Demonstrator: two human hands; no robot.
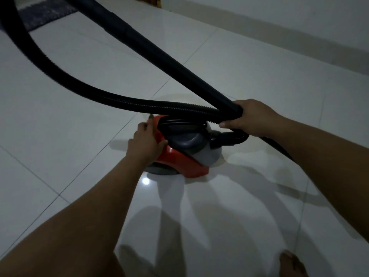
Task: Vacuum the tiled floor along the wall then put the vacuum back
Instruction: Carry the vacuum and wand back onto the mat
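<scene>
Vacuum sits on the tiled floor, wall far right. My left hand cups its red rear; right hand clamps the wand and hose. Likely switching or lifting; next needs a firm handle grip.

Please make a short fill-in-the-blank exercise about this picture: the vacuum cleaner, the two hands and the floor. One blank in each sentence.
1. The body of the vacuum cleaner is grey and ______.
2. The right hand grips the black ______ above the vacuum cleaner.
3. The left hand rests on the ______ of the vacuum cleaner.
4. The vacuum cleaner stands on a floor of glossy white ______.

Missing words: red; hose; body; tiles
</scene>
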